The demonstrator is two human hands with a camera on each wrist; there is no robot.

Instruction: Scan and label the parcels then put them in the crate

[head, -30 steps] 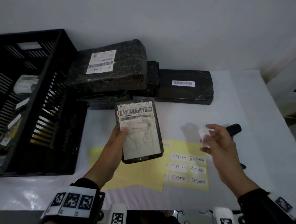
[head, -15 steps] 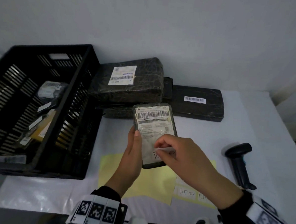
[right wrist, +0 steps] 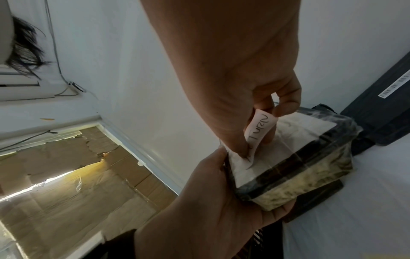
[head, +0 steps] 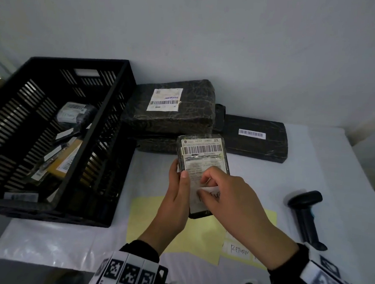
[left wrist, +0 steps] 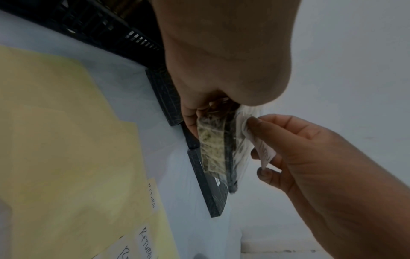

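Observation:
My left hand (head: 176,194) grips a small flat parcel (head: 201,156) wrapped in clear film, with a barcode label on top, and holds it above the table. My right hand (head: 229,197) pinches a white "RETURN" sticker (head: 212,192) and lays one end of it on the parcel's lower face. In the right wrist view the sticker (right wrist: 259,129) curls up between thumb and fingers over the parcel (right wrist: 295,157). In the left wrist view the parcel (left wrist: 219,145) is seen edge-on with the sticker (left wrist: 264,152) beside it. The black slatted crate (head: 107,150) stands at left with several parcels inside.
Dark wrapped parcels (head: 173,106) and a flat black one (head: 255,137) are stacked at the back of the table. A black handheld scanner (head: 305,215) stands at right. A yellow sheet (head: 172,235) with more RETURN stickers (head: 239,251) lies under my hands.
My right hand brought the sticker from beside the scanner over to the parcel and now presses it onto the parcel's face. The left hand kept holding the parcel.

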